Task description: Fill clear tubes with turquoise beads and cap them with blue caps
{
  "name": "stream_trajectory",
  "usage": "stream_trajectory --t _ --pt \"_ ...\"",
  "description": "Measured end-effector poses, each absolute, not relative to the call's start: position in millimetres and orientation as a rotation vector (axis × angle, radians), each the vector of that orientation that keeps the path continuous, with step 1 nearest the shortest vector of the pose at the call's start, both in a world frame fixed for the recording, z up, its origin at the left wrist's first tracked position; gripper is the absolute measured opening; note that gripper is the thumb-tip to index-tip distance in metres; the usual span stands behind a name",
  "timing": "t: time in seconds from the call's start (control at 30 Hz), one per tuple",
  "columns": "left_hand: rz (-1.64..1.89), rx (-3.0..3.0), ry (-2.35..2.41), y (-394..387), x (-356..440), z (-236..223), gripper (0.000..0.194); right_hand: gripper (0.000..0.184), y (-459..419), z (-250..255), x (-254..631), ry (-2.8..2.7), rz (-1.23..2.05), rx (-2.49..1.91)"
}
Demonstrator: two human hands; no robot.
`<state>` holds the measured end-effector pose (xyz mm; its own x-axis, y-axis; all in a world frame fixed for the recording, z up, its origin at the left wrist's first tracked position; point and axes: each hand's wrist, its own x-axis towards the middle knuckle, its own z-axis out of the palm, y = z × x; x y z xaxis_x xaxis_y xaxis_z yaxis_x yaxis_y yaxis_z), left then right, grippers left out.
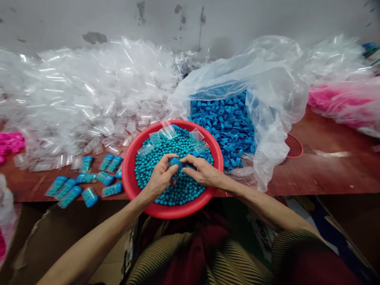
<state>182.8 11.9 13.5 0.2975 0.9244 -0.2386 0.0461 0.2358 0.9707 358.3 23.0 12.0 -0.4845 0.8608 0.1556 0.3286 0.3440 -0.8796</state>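
A red bowl (128,174) full of small teal beads (175,190) rests at the table's front edge. Over the beads, my left hand (159,177) and my right hand (200,169) meet, fingers pinched together around a blue cap (177,162) on what looks like a small clear tube. Both hands are closed on it. A few empty clear tubes (166,132) lie on the beads at the bowl's far side.
Several filled, blue-capped tubes (86,186) lie left of the bowl. A big heap of clear tubes (83,95) fills the back left. An open plastic bag of blue caps (228,122) sits right of the bowl. Pink items in bags (341,103) lie far right.
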Motion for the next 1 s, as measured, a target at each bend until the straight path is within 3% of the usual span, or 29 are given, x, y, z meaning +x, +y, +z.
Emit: stream_trajectory --t 0.17,0.27,0.47,0.67,1.0 --pt "0.687 1.237 1.091 13 174 19 0.042 0.039 38 9 362 -1.603 1.518 -1.048" --pt "0.701 1.25 1.121 10 176 19 0.042 0.065 42 3 355 -1.464 1.442 -1.081" --pt "0.775 1.245 1.186 7 180 13 0.058 0.042 25 11 341 -1.957 0.953 -1.103" --pt "0.925 1.329 1.113 8 184 16 0.049 0.1 10 15 331 -2.373 0.616 -1.161" --pt "1.031 1.359 1.167 1 192 11 0.012 0.088 2 16 322 -2.527 0.423 -1.279"
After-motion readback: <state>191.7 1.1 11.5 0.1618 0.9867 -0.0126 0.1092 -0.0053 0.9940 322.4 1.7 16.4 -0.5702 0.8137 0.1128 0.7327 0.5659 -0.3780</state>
